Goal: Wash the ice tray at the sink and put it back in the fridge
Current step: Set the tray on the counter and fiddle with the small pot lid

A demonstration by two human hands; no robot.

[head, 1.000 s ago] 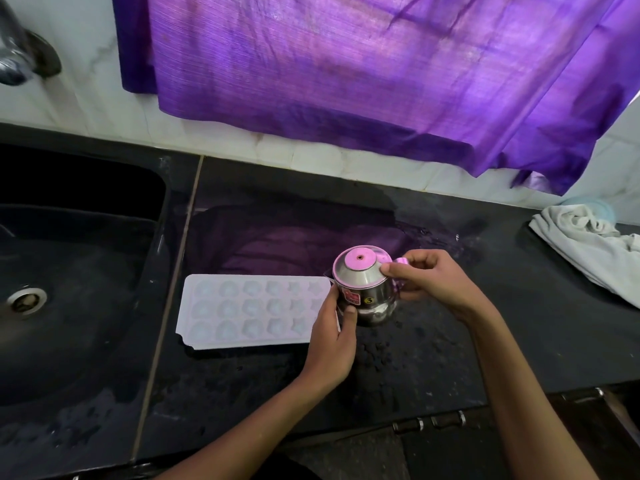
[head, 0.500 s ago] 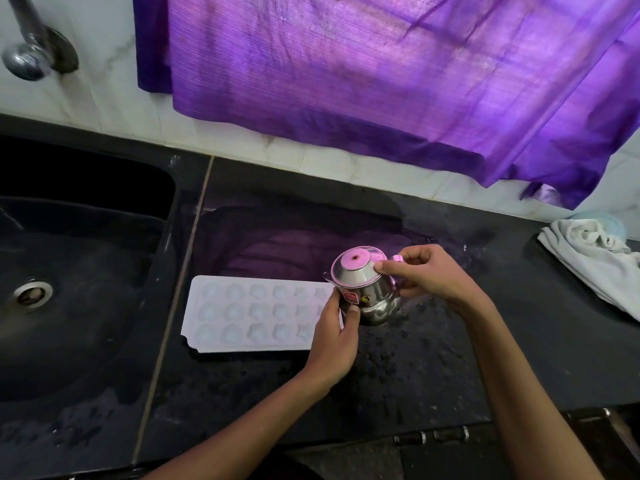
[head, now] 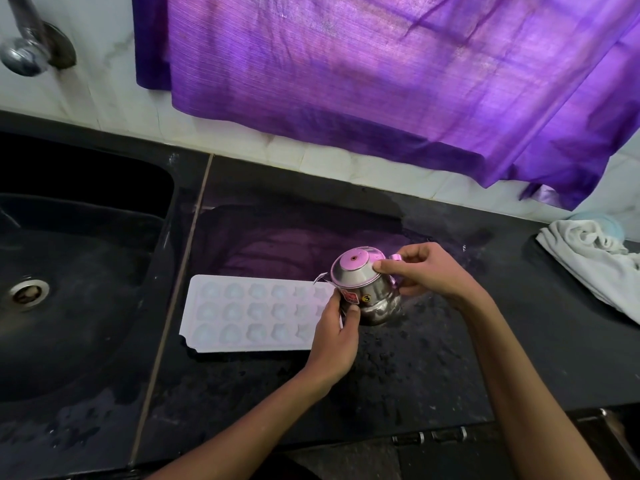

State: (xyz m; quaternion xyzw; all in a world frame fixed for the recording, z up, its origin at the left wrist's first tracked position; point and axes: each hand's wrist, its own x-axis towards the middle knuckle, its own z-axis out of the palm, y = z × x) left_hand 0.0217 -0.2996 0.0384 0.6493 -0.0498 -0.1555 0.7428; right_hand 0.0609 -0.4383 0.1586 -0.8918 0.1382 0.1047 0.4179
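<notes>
A white ice tray with rows of moulded cells lies flat on the black counter, just right of the sink. At the tray's right end stands a small steel pot with a lid and a red sticker. My left hand grips the pot's lower side from the front. My right hand holds the lid's rim and the handle side from the right. The pot is tilted slightly towards the tray.
A black sink with a metal drain fills the left. A chrome tap is on the wall above it. A purple curtain hangs over the back wall. A white cloth lies at the far right. The counter is wet.
Both hands stay on the steel pot. The pot has tipped a little more towards the tray. The view has shifted slightly, so the sink shows more.
</notes>
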